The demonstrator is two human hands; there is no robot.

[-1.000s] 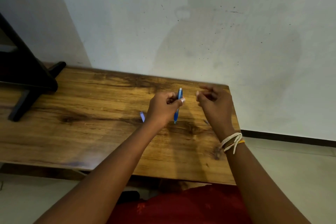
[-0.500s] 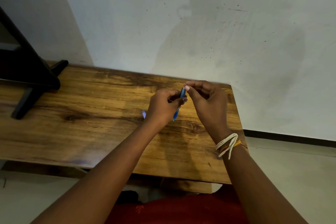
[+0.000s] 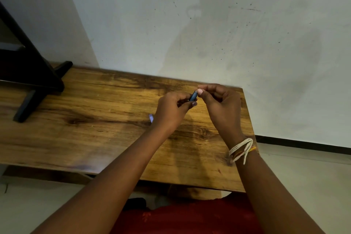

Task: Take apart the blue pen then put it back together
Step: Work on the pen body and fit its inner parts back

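Right hand (image 3: pixel 220 104) has closed in — pinching blue pen (image 3: pixel 193 96).

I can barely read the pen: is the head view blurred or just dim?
Head view: dim, warm light; blue pen small and soft between left hand and right hand, mostly covered; soft shadows on table; wide-angle bending at edges.

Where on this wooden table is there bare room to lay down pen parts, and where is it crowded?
Bare wood runs between the black stand and the left hand, and along the table near edge under the forearms. It is crowded by the far right corner, where both hands hold the blue pen, right hand at its tip; a small pale piece lies beside the left wrist.
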